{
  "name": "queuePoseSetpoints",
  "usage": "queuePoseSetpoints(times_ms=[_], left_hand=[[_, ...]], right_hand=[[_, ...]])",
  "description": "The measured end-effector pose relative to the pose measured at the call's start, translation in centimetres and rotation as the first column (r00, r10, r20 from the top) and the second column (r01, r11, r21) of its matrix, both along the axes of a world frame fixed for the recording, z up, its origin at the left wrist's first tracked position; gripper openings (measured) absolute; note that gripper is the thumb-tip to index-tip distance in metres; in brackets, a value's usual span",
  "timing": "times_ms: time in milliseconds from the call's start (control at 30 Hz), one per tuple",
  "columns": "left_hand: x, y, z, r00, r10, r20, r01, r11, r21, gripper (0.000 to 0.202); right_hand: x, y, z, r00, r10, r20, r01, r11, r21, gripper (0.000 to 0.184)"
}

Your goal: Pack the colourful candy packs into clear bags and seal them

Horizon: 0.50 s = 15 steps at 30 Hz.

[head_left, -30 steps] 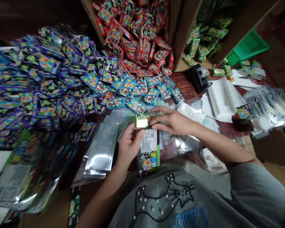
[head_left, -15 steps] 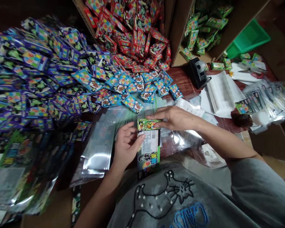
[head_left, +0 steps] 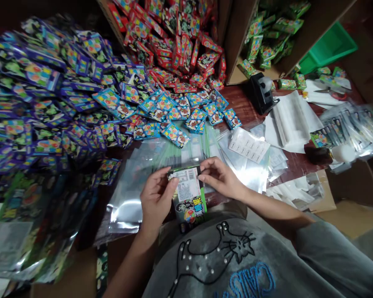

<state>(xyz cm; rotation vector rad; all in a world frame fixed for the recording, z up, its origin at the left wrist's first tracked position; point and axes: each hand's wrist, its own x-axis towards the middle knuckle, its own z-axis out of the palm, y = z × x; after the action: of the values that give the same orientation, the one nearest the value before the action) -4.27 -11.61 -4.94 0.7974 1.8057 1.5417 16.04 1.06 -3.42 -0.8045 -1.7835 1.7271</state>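
Close to my body I hold a green printed pouch [head_left: 188,194] with a white barcode label on its face, upright between both hands. My left hand [head_left: 155,198] grips its left edge, thumb across the label. My right hand [head_left: 220,178] pinches the top right corner. Under the hands lies a spread of flat silver and clear empty bags [head_left: 133,194]. Just beyond them sit small blue candy packets [head_left: 174,134].
A big heap of purple and blue packets [head_left: 43,95] fills the left. A cardboard box of red packets [head_left: 174,37] and another of green ones [head_left: 264,33] stand at the back. A black tape dispenser [head_left: 261,95], white label sheets [head_left: 292,120] and bagged goods [head_left: 351,128] lie to the right.
Both hands drew the pouch nearer to my body. The small packet at its mouth went inside, and the right hand shifted from flat over the top to pinching the corner.
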Motion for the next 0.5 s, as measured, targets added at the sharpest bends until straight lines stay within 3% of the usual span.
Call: queuePoseSetpoints(times_ms=[67,167,267,367,433,500], left_hand=[[-0.5,-0.2,-0.3,0.997,-0.068,0.034,0.068,0.997,-0.025,0.040],[-1.5,-0.4,-0.5,0.986,-0.150,0.067,0.151,0.988,-0.017,0.031],[-2.0,-0.2,-0.3,0.974,-0.189,0.126,0.191,0.981,-0.008,0.027],[-1.7,0.2,0.1,0.971,-0.103,0.216,0.110,0.994,-0.021,0.028],[-1.3,0.4,0.6,0.966,-0.039,0.257,0.050,0.998,-0.036,0.034],[-1.1,0.5,1.1,0.963,-0.050,0.263,0.077,0.993,-0.095,0.037]], right_hand=[[-0.3,-1.0,-1.1,0.997,-0.054,-0.051,0.048,0.993,-0.105,0.042],[-0.5,-1.3,-1.6,0.999,-0.036,-0.026,0.033,0.993,-0.116,0.040],[-0.3,-0.9,-1.1,1.000,0.015,0.020,-0.016,1.000,0.014,0.033],[-0.2,-0.6,-0.5,1.000,-0.027,-0.007,0.028,0.980,0.197,0.028],[-0.2,-0.4,-0.3,0.999,-0.030,-0.038,0.038,0.973,0.228,0.034],[-0.2,0.0,0.0,0.999,-0.004,-0.043,0.014,0.975,0.223,0.032]])
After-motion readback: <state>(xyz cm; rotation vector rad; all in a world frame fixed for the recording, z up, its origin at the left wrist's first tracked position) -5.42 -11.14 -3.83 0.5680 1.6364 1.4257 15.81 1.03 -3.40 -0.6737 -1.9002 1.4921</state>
